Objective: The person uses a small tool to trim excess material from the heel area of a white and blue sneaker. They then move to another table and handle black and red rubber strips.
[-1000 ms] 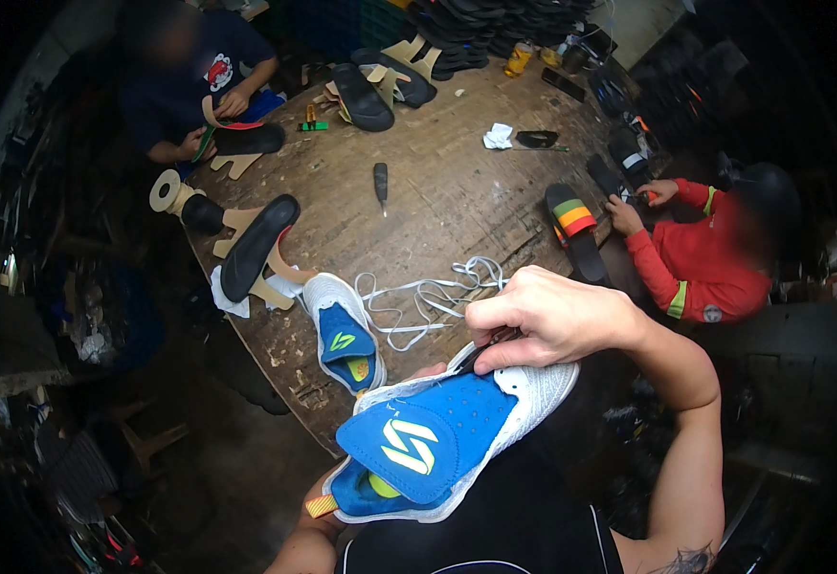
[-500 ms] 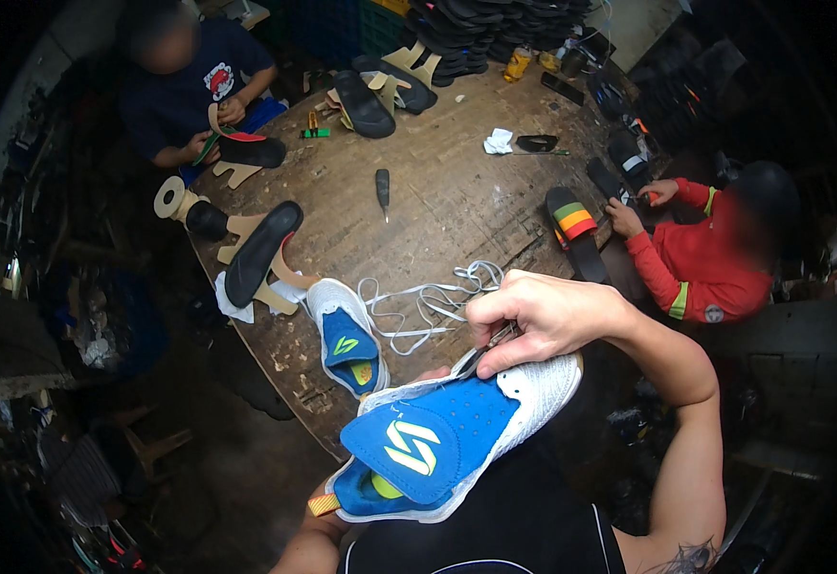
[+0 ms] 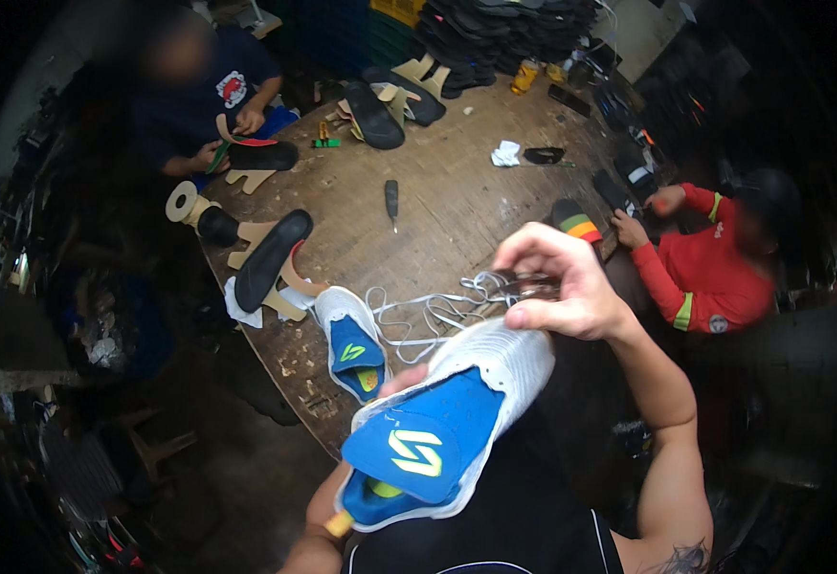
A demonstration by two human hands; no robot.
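- Evidently grasps with the left hand [image 3: 402,381] a white-and-blue sneaker [image 3: 447,423], lifted before the black shirt; shows only a few fingers pressed along the 11 o'clock edge, and cannot tell how the rest closes underneath.
- Aims the toe between 1 and 2 o'clock, the yellow heel tab [image 3: 339,523] between 7 and 8.
- Curls the right hand [image 3: 560,285] around a small dark metal tool [image 3: 533,284], too blurred to identify, just off the toe at 1 to 2 o'clock; keeps thumb and fingertips apart.
- Cannot tell whether the right thumb touches the toe.
- Counting from the held sneaker, shows a matching sneaker [image 3: 348,332] near at 10 to 11 o'clock, on the wooden table [image 3: 457,210].
- Has loose pale laces [image 3: 428,320] sprawled at 12 o'clock; farther out, a dark-handled awl [image 3: 392,203].
- Includes a black sandal sole [image 3: 279,253] with beige straps between 10 and 11 o'clock, and a striped slide sandal [image 3: 579,225] at 1.
- Seats a co-worker in red [image 3: 672,277] at 2 o'clock, another in a dark shirt [image 3: 198,105] at 11.
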